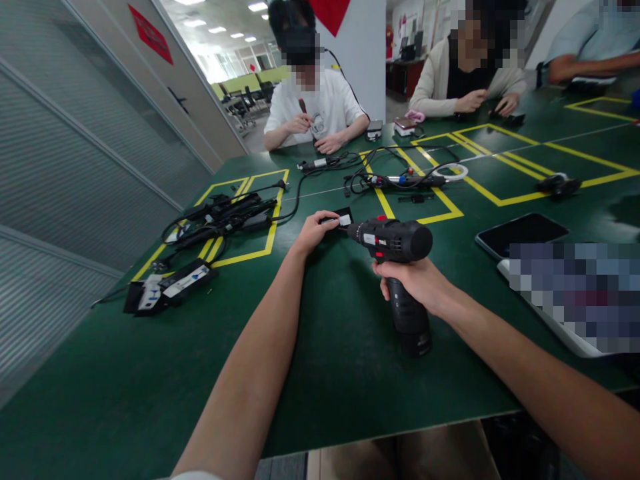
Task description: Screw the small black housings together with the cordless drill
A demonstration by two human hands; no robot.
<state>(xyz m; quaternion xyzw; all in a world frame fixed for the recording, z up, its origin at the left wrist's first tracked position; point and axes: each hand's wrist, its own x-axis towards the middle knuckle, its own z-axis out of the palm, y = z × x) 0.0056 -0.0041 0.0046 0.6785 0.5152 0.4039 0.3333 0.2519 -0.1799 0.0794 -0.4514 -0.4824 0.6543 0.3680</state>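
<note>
A black cordless drill [393,239] with red accents is gripped round its handle by my right hand [407,277]. Its chuck points left, and its bit end is close to a small black part with a white label [345,220] on the green table. My left hand [319,229] is closed on the left side of that small part, fingers pressed to it. Whether the bit touches the part cannot be made out. The drill's battery base hangs toward me, near the tabletop.
Black cables and adapters [225,217] lie at left, beside a black labelled box-like piece [187,279]. Corded tools [400,180] lie beyond my hands. At right are a phone [523,233], a blurred-out tablet-like device [505,267] and a black object [559,185]. Several people sit across the table.
</note>
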